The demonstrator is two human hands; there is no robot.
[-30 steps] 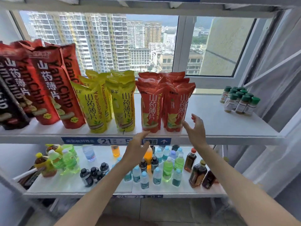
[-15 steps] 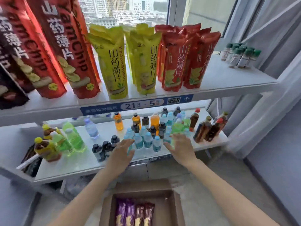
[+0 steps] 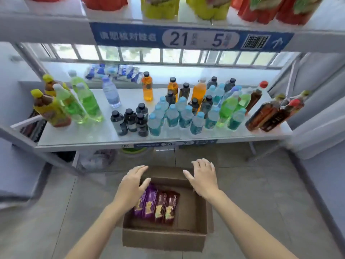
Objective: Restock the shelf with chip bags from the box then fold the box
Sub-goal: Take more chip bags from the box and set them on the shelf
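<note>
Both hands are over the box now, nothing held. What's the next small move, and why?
Probably lower the left hand onto the purple chip bags and grip them: both hands hover open, the right hand empty too, and bags still lie in the box.

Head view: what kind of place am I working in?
Likely a shop or stockroom: a shelf of drink bottles, a numbered barcode label on the shelf edge, and a box of chip bags.

Both forearms bare, no sleeves; left hand (image 3: 131, 186), right hand (image 3: 203, 177) ungloved.
</note>
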